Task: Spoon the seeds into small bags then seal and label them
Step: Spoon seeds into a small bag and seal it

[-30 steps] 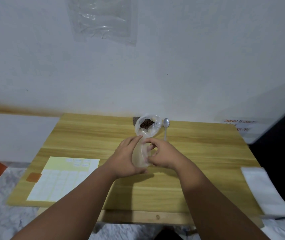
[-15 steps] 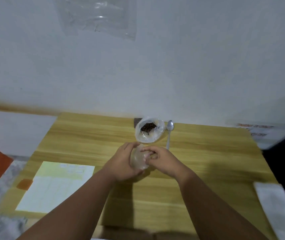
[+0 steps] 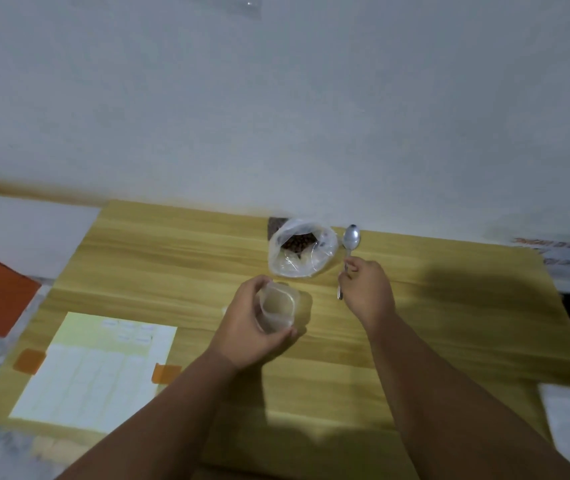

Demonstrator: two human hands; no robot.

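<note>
Head view: a second ago both my hands were together on the small bag, working its mouth apart; now my left hand (image 3: 254,323) alone holds the small bag (image 3: 277,308), fingers curled round it so the mouth gapes upward, and my right hand (image 3: 368,289) has gone out toward one o'clock and closed on the handle of the spoon (image 3: 350,244), whose bowl lies on the table (image 3: 432,323) just beside the big seed bag (image 3: 302,251) at twelve o'clock. To my mind that means the opening is done and the first scoop is next; the small bag looks empty, though the plastic is cloudy and blurred and I cannot be sure. The dark seeds (image 3: 298,242) show only through the big bag's mouth, so how many there are is hidden. The label sheet (image 3: 93,372) sits at nine o'clock, taped down with orange tabs; its print is too faint to read. Something white at four o'clock is cut off by the frame edge, and I cannot tell what it is.
</note>
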